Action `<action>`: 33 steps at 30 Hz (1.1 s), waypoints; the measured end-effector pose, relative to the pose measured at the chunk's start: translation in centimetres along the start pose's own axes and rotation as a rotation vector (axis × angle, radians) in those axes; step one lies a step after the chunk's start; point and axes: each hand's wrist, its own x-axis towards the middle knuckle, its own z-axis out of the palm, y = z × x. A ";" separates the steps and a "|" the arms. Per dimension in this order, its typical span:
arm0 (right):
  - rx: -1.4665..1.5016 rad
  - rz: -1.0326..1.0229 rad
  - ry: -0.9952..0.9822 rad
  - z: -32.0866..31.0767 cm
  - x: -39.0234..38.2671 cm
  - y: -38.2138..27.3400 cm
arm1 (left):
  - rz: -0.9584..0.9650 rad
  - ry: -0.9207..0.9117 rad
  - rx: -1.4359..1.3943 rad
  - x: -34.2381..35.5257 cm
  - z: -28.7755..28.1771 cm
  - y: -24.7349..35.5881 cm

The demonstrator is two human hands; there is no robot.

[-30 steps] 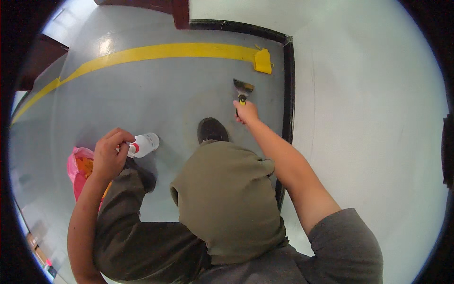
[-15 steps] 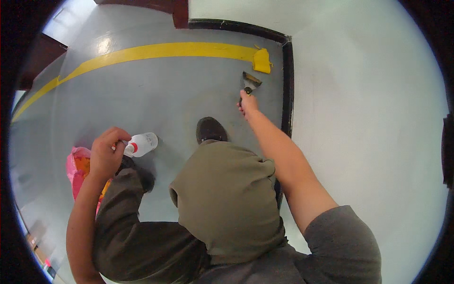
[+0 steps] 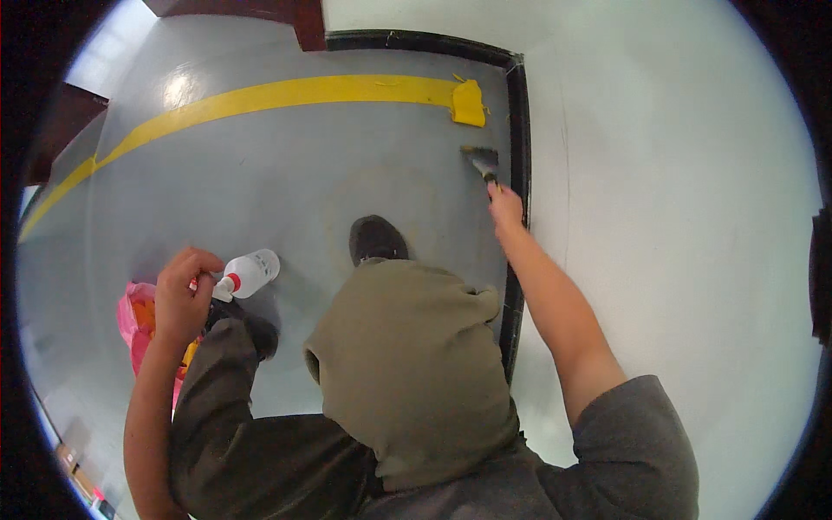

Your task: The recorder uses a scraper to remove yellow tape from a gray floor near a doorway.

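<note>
My right hand (image 3: 507, 208) grips the handle of a wide-bladed scraper (image 3: 482, 159) beside the black baseboard, its blade turned away from me. Just beyond the blade is a crumpled yellow piece (image 3: 469, 103), at the right end of the yellow floor stripe (image 3: 286, 92). On the other side, my left hand (image 3: 184, 295) has its fingers curled round the spray head of a white spray bottle (image 3: 254, 272) with a red collar. The bottle tilts away from the hand; whether its base touches the floor, I cannot tell. My fingers partly hide the spray head.
A pink bag (image 3: 137, 325) with orange and yellow contents lies beside my left leg. The black baseboard (image 3: 520, 139) and pale wall (image 3: 659, 217) bound the right side. My dark shoe (image 3: 377, 239) rests on the grey floor. A dark red frame (image 3: 308, 24) stands at the far edge.
The scraper has shifted right toward the baseboard and its blade has turned, its handle now slanting the other way. My left hand and the spray bottle have hardly moved. The view has shifted slightly.
</note>
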 end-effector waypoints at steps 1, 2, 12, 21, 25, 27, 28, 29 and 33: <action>-0.068 -0.016 -0.041 0.2 1.6 -2.3 | -0.003 -0.001 0.001 0.0 0.2 0.0; -0.053 0.008 0.027 -0.1 5.0 -3.1 | 0.043 -0.018 -0.023 0.5 0.8 0.2; -0.059 0.097 -0.052 -1.0 1.8 -4.2 | 0.067 0.021 -0.059 2.6 0.8 0.8; 0.104 0.124 -0.092 0.8 5.2 -9.0 | 0.032 -0.050 -0.081 3.1 1.7 0.3; 0.193 0.168 -0.046 1.5 5.2 -12.3 | 0.061 -0.001 -0.051 2.9 1.0 0.0; 0.115 0.170 -0.069 0.3 4.5 -10.3 | 0.018 -0.026 -0.065 3.2 1.1 -0.1; 0.114 0.170 -0.073 -0.4 4.7 -10.1 | 0.014 -0.025 -0.064 3.3 1.1 -0.1; 0.161 0.130 -0.089 -1.3 4.8 -10.1 | 0.004 -0.011 -0.095 3.8 1.1 0.0; 0.280 0.061 -0.094 -1.0 5.2 -10.4 | 0.020 -0.019 -0.125 3.9 1.6 -0.7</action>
